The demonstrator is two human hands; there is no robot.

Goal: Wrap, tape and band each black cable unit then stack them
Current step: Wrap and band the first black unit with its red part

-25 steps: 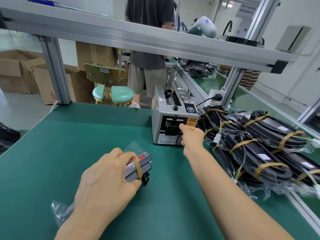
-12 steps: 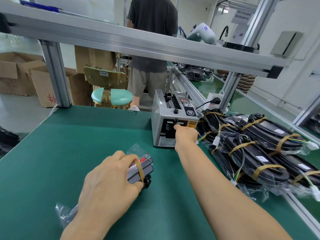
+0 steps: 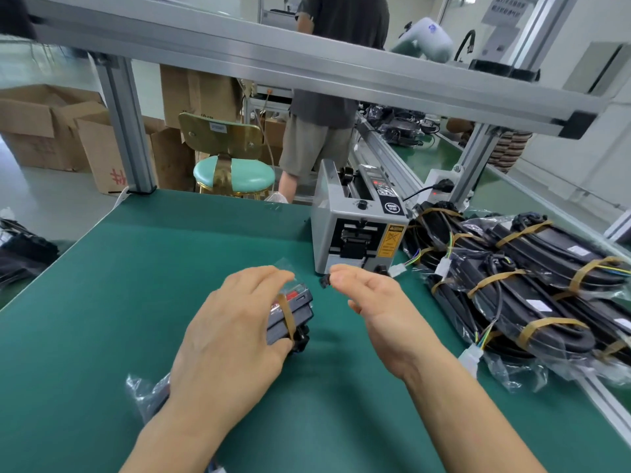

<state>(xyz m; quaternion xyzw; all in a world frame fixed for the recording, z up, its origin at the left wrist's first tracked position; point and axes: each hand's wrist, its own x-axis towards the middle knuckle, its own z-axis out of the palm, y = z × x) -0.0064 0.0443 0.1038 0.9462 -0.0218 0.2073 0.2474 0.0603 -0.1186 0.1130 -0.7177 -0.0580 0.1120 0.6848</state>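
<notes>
Left hand (image 3: 225, 339) grips bagged cable unit (image 3: 293, 314); right hand (image 3: 372, 302) perhaps pinches tape (image 3: 326, 280).

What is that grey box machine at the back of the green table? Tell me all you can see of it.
The tape dispenser is a grey metal-looking box standing upright on the green table. Its black front opening has a yellow warning label beside it; on top sit a black knob and a roller. Banded black cable units lie to its right. Nothing visibly touches it.

Teal stool (image 3: 234, 176) with gold back far centre, cardboard boxes (image 3: 51, 128) far left, standing person (image 3: 327, 97) behind aluminium frame (image 3: 273, 59).
</notes>
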